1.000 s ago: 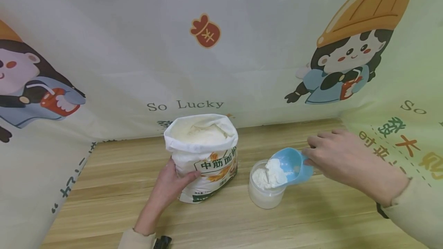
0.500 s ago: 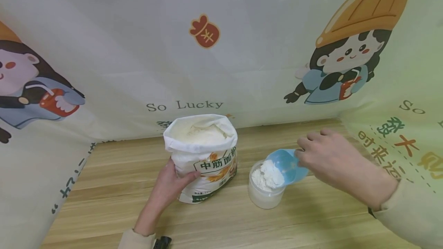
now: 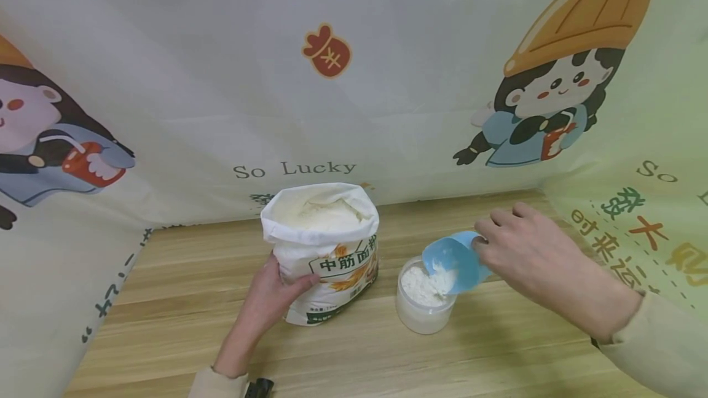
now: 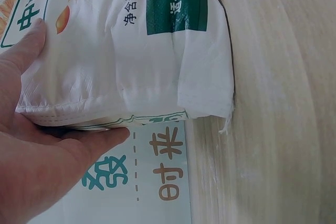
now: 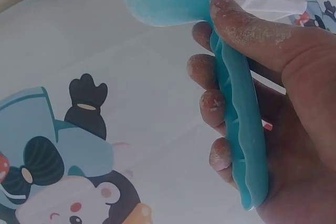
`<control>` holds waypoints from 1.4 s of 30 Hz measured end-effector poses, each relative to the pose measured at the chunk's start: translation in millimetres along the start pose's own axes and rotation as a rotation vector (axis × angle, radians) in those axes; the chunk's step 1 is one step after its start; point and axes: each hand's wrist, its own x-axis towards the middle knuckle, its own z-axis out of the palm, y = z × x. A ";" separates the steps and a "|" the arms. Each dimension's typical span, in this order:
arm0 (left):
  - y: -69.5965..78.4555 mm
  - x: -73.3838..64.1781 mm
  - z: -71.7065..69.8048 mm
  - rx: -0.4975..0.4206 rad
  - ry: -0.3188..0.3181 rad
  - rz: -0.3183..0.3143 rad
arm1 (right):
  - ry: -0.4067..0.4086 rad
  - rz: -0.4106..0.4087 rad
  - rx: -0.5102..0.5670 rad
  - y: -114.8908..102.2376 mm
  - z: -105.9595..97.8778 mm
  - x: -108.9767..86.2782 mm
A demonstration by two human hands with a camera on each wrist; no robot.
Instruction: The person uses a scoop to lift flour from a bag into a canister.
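My left hand [image 3: 279, 292] grips the lower left side of an open white flour bag [image 3: 332, 263], thumb on the front and fingers behind. The bag stands upright, its rolled-down mouth showing flour [image 3: 326, 215] inside. By its handle, my right hand [image 3: 531, 257] holds a blue scoop [image 3: 456, 263], tilted over a clear round jar [image 3: 424, 319]. White flour [image 3: 423, 284] is heaped in the jar up to its rim, and some lies at the scoop's lip. In the right wrist view the fingers curl round the ridged handle [image 5: 241, 124], and flour dusts the thumb.
A wooden tabletop [image 3: 182, 300] carries the bag and the jar, which stand a short gap apart. Behind and at both sides hangs a printed cloth [image 3: 409, 78] with cartoon figures. A small black object [image 3: 259, 387] shows by the left sleeve.
The scoop has shifted slightly left and tipped further over the jar, and most of the flour in it has gone into the jar. My left hand and the bag stay put.
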 end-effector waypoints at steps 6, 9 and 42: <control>-0.3 -0.2 -0.8 0.016 0.007 0.000 | 0.047 0.001 0.004 2.6 -1.8 -2.1; -0.1 -0.2 -1.2 0.019 0.009 0.002 | 0.043 0.014 0.024 4.4 -1.2 -4.1; 1.3 -0.9 -0.4 0.017 0.005 -0.009 | 0.136 0.328 0.406 34.5 36.8 -53.6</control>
